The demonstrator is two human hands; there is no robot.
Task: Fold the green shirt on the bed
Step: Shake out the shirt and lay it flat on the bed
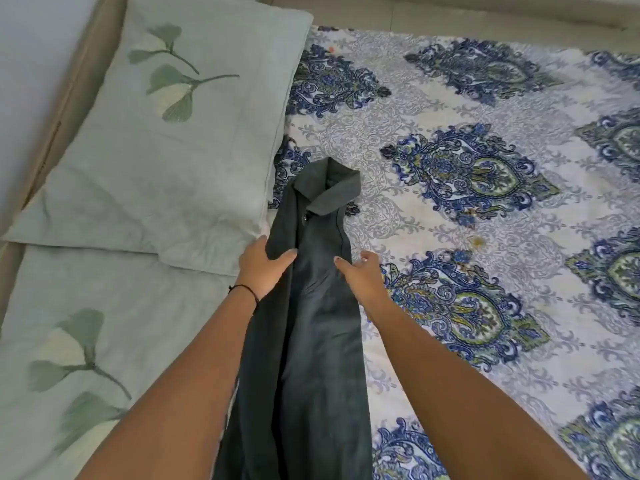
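- Green shirt (311, 323) — dark green, gathered into one long narrow strip lying lengthwise on the bed; the near end runs out of the bottom of the view between the two forearms.
- Collar (337, 192): at the far end of the strip, turned over, with a dark button (306, 218) just below it; this end lies just beside the corner of the pillow.
- Left hand (265, 268): clamped on the shirt's left edge below the collar, thumb on top of the cloth, fingers curled round the edge.
- Right hand (360, 275): level with the left, on the opposite edge; thumb resting on the cloth, fingers loose and spread apart over the sheet beside it, not closed on anything.
- Black band (244, 289): thin, around the left wrist.
- Bedsheet (467, 98) — white with grey scrollwork and large blue-and-green medallions, a few small yellowish spots to the right of the shirt.
- Pillow (166, 140): pale green, leaf print, left of the shirt.
- Second pale green leaf-print piece (104, 323): nearer, partly under the pillow's edge.
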